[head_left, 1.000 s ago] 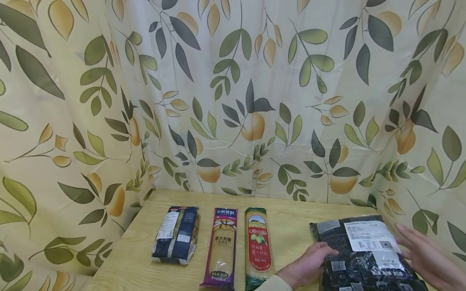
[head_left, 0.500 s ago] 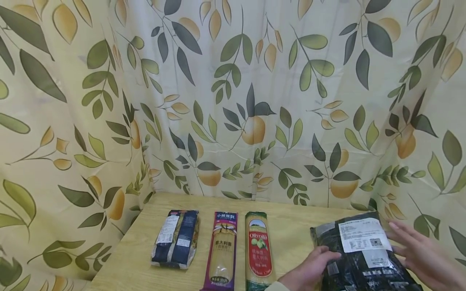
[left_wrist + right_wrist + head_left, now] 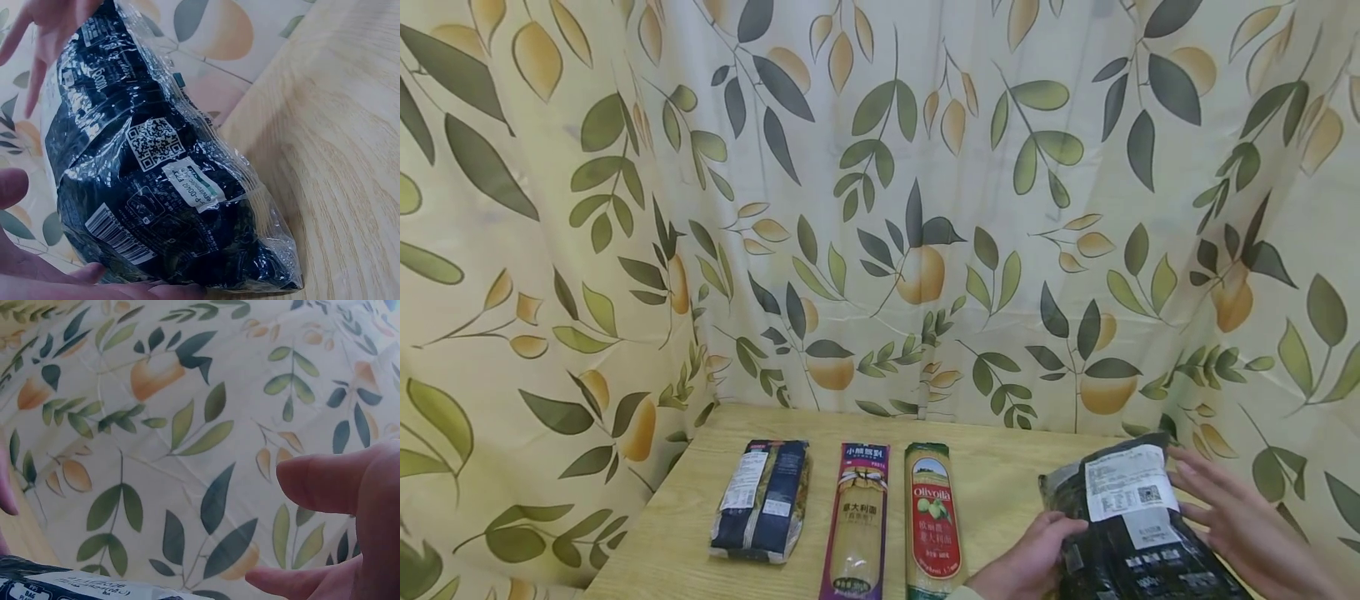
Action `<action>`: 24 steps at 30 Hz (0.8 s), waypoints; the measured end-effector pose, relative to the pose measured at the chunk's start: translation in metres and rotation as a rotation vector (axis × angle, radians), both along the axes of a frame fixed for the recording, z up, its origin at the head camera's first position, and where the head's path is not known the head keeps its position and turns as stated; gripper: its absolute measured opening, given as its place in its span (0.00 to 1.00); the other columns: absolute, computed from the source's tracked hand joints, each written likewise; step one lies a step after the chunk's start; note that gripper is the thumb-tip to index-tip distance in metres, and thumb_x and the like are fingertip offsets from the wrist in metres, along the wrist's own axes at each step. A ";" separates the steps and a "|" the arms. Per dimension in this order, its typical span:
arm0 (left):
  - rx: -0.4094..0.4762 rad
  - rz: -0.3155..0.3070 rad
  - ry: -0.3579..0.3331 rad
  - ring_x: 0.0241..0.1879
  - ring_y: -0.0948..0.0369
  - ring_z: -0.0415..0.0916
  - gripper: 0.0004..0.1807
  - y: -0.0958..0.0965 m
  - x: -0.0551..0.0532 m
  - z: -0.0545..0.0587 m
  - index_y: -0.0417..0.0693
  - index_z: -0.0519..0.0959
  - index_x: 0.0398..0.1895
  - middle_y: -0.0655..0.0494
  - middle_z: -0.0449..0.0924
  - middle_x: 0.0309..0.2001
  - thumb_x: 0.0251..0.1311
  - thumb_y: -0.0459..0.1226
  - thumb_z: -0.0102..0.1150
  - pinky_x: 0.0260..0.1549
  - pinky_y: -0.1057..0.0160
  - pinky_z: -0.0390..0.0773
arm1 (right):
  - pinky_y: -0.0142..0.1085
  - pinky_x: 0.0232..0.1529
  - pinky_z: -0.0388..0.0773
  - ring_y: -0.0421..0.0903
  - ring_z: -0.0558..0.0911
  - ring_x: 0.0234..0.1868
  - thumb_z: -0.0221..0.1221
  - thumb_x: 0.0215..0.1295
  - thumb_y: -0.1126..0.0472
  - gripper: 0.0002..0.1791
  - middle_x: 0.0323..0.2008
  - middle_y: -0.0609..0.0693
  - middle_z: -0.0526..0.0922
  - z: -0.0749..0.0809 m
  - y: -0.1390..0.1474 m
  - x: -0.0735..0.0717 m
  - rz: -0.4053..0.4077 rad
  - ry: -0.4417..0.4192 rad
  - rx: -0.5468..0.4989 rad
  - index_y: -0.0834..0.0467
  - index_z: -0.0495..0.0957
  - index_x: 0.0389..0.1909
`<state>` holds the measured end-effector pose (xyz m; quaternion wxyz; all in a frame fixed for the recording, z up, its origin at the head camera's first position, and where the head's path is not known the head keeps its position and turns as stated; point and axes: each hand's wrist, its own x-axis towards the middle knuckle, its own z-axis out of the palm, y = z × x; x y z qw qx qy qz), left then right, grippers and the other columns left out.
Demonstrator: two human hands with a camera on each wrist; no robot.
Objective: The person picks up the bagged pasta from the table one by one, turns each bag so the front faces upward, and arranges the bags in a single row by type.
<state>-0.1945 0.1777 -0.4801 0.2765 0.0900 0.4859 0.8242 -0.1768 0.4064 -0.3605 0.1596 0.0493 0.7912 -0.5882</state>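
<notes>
the table (image 3: 1000, 454) has the black bag (image 3: 1131, 537) at its four o'clock, tilted. the left hand (image 3: 1028, 554), at the bag's nine o'clock, grips it between thumb and fingers. the right hand (image 3: 1251, 521), at three o'clock, spreads its fingers beside it; whether they touch is unclear.

Head view chops off the bottom of the glossy black plastic bag (image 3: 1112, 550) and the long purple-edged clear pasta packet (image 3: 857, 542), most of the left hand's (image 3: 1026, 557) fingers are lost behind the bag there, and the white rectangular label's (image 3: 1127, 485) fine print is way too tiny to read.
</notes>
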 end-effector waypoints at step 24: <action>-0.032 0.081 0.006 0.28 0.71 0.76 0.07 -0.012 -0.011 -0.008 0.48 0.78 0.40 0.67 0.79 0.28 0.66 0.40 0.54 0.36 0.71 0.79 | 0.35 0.57 0.81 0.30 0.79 0.56 0.30 0.86 0.54 0.23 0.57 0.21 0.74 -0.007 -0.034 -0.007 0.253 0.125 -0.399 0.30 0.71 0.61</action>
